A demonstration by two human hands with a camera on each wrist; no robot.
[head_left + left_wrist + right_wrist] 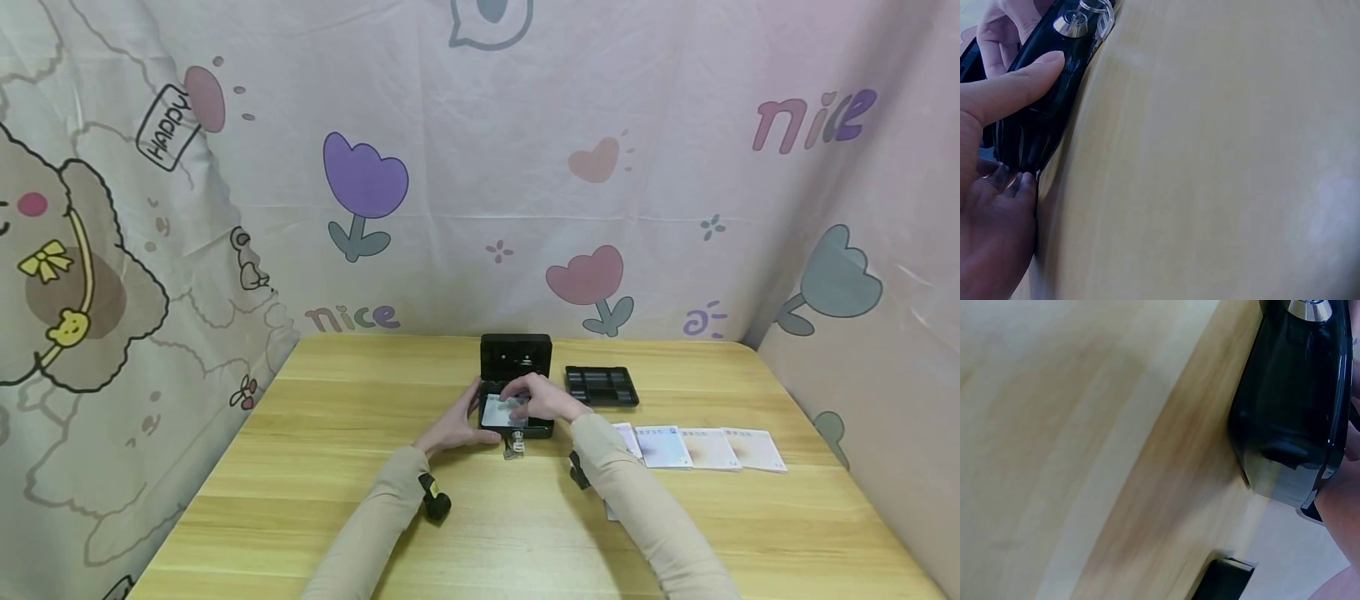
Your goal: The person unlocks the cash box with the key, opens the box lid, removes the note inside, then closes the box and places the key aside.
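A small black cash box (538,432) stands on the table with its lid (516,350) raised. My left hand (453,423) holds its left front corner, the thumb (1035,78) on the front face and the other fingers at the side. Inside lies a pale banknote (493,410). Over it, my right hand (549,398) reaches in from the right, fingers pointing down and spread from the thumb on the note. Keys (514,448) hang from the silver lock (1071,24) on the front.
A black compartment tray (602,387) lies right of the box. Pale banknotes in blue (663,447) and beige (708,449) form an overlapping row at the right, partly hidden by my right sleeve. A patterned cloth (480,167) hangs behind the table.
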